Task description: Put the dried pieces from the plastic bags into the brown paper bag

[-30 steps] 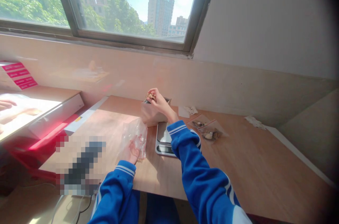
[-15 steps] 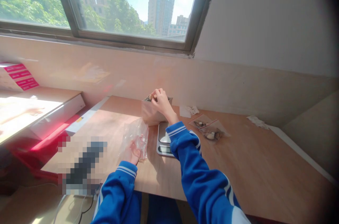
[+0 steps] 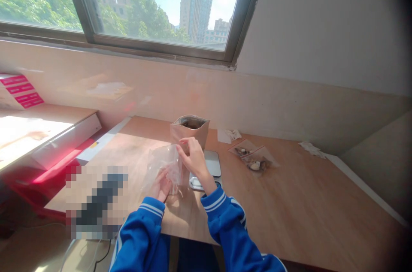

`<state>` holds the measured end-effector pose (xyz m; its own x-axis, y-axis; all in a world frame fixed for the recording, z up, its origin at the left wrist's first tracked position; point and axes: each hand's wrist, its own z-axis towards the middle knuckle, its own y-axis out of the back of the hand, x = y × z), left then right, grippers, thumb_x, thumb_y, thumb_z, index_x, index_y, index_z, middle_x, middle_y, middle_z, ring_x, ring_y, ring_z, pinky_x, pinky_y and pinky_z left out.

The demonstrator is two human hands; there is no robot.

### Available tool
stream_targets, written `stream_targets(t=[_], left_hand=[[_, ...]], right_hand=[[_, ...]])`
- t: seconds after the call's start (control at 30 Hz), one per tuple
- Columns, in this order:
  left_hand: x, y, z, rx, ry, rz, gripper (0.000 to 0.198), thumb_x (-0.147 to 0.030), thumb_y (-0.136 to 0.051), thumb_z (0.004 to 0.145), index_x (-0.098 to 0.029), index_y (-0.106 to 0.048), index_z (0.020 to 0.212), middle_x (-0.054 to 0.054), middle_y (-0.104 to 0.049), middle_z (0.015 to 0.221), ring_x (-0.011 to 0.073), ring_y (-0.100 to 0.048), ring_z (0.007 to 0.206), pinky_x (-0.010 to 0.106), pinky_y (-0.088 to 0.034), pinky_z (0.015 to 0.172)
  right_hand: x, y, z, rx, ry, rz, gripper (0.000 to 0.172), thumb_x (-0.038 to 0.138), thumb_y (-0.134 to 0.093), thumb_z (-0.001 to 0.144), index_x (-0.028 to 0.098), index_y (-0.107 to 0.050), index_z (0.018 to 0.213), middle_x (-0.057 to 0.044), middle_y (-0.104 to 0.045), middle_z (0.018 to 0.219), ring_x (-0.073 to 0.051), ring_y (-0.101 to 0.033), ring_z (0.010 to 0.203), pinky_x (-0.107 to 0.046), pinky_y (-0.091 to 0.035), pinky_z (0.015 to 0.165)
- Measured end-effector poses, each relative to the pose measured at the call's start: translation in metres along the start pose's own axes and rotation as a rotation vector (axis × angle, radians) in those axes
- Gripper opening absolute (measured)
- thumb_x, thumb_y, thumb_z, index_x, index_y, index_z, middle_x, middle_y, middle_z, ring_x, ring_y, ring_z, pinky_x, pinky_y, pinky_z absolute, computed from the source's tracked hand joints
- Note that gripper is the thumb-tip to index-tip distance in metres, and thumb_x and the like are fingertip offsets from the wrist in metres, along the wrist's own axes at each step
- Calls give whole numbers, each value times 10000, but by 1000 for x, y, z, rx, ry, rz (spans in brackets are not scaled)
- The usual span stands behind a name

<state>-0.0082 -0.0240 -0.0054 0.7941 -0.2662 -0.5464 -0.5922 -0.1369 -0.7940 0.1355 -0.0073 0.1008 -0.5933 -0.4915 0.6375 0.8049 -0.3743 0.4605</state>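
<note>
My left hand [image 3: 161,185] holds a clear plastic bag [image 3: 152,162] above the table, its fingers partly seen through the film. At the bag's upper right edge is my right hand [image 3: 195,161], with thumb and forefinger curled towards each other; anything between them is too small to make out. Just behind it stands an upright brown paper pouch [image 3: 175,131], its top gaping and dark contents visible inside. A flat kitchen scale [image 3: 213,164] sits beside the pouch, partly covered by my right hand and wrist.
Two filled clear zip bags [image 3: 256,164] lie right of the scale. Crumpled white paper [image 3: 234,134] rests near the wall, with another scrap [image 3: 311,149] farther right. A blurred dark object [image 3: 101,199] occupies the table's left side, with cables below. Another table [image 3: 71,113] stands at left.
My right hand has come down from the pouch's mouth to the edge of the clear bag, uncovering the pouch opening and more of the scale. My left hand keeps hold of the bag.
</note>
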Motion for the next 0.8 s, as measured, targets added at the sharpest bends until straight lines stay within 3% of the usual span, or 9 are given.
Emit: stream_targets(t=[0.1, 0.2, 0.3, 0.43, 0.53, 0.6, 0.73, 0.8], left_hand=[[3, 2, 0, 39, 27, 81, 204, -120, -659, 722, -145, -630, 922, 72, -697, 991, 178, -675, 866, 284, -557, 768], [3, 6, 1, -25, 21, 81, 203, -77, -652, 698, -143, -620, 888, 54, -704, 914, 154, -681, 753, 272, -565, 719], [0, 8, 0, -84, 11, 60, 205, -45, -607, 712, -142, -613, 892, 55, -706, 906, 130, -674, 685, 227, -559, 640], [-5, 4, -7, 73, 118, 71, 221, -212, -551, 806, -125, -610, 1000, 112, -675, 1062, 202, -673, 881, 309, -567, 731], [-11, -5, -15, 195, 172, 172, 393, -399, -525, 825, -104, -610, 1070, 160, -632, 1151, 259, -608, 1057, 362, -545, 810], [-15, -15, -19, 158, 141, 332, 426, -435, -575, 790, -122, -628, 1073, 150, -625, 1171, 249, -595, 1076, 331, -530, 830], [-19, -42, -24, 73, 17, 569, 464, -486, -624, 744, -154, -652, 1067, 121, -642, 1147, 214, -626, 994, 279, -513, 827], [-17, -57, -25, 79, 22, 614, 470, -500, -622, 740, -135, -656, 1034, 120, -680, 1008, 191, -657, 843, 260, -533, 713]], right_hand=[[-13, -8, -18, 37, -152, 168, 219, 402, -517, 861, 200, -602, 853, -14, -615, 795, -166, -555, 735, -269, -425, 683], [-25, -6, -20, -40, -302, 376, 269, 418, -501, 859, 184, -607, 778, -7, -623, 722, -157, -562, 676, -258, -426, 637], [-31, 1, -19, -125, -361, 469, 274, 434, -540, 830, 174, -602, 771, -6, -613, 703, -155, -555, 666, -255, -424, 629], [-32, 10, -26, -205, -347, 491, 262, 428, -513, 855, 191, -542, 747, 24, -533, 668, -130, -502, 633, -240, -402, 617], [-32, 21, -32, -185, -323, 537, 272, 432, -484, 877, 201, -498, 733, 41, -464, 636, -118, -451, 594, -233, -384, 588], [-30, 30, -36, -159, -310, 564, 274, 439, -456, 894, 205, -495, 757, 46, -442, 624, -115, -432, 575, -234, -380, 580], [-22, 42, -40, -172, -322, 557, 281, 448, -388, 927, 216, -496, 812, 49, -420, 601, -118, -412, 547, -240, -376, 569], [-18, 41, -42, -131, -325, 548, 286, 458, -386, 926, 223, -480, 792, 47, -413, 595, -120, -406, 534, -240, -369, 543]])
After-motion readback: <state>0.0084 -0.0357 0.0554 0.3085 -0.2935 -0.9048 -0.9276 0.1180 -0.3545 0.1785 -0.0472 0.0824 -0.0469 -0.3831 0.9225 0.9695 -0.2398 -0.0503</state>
